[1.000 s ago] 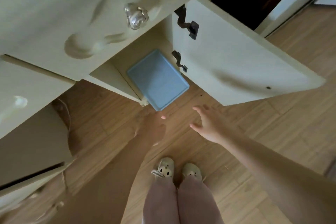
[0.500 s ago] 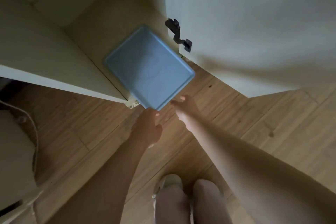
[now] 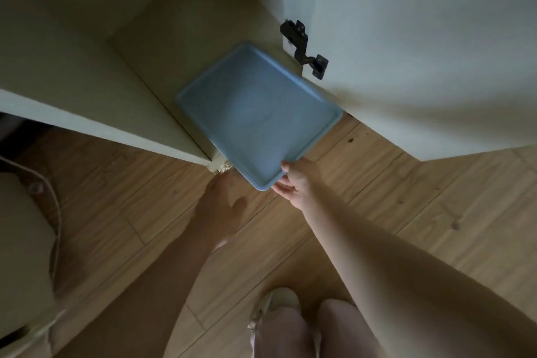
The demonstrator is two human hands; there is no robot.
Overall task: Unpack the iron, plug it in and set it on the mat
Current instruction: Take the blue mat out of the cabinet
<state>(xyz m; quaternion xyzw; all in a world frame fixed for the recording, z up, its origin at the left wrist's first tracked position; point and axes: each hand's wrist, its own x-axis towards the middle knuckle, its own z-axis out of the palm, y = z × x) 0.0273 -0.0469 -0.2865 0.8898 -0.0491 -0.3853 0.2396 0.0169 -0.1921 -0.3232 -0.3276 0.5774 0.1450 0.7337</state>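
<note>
Obs., head view, dim light.

- Blue tray [image 3: 255, 113]: flat rectangle of smooth matte plastic, with rounded corners and a low raised rim around a shallow recessed centre. Faint moulded marks in the middle are too soft to read. Whether it is a tray or a box lid cannot be told. It lies at an angle on the bottom shelf of the cabinet [image 3: 174, 23], and its near corner sticks out past the cabinet front, over the floor [image 3: 377, 197].
- Right hand [image 3: 296, 183]: clamped on that near corner, thumb on top of the rim and fingers curled beneath.
- Left hand [image 3: 220, 206]: in shadow and motion-blurred. The fingers are apart and fairly straight, and the tips are just beside the tray's near-left edge. Contact cannot be told.
- Cabinet: cream paint, flat panels. The door [image 3: 421, 52] is swung open to the right on a dark cranked metal hinge [image 3: 305, 49].
- Floor: light wooden planks with visible grain and knots.
- Far left: a thin white cord [image 3: 55, 212] runs over a pale rounded object.
</note>
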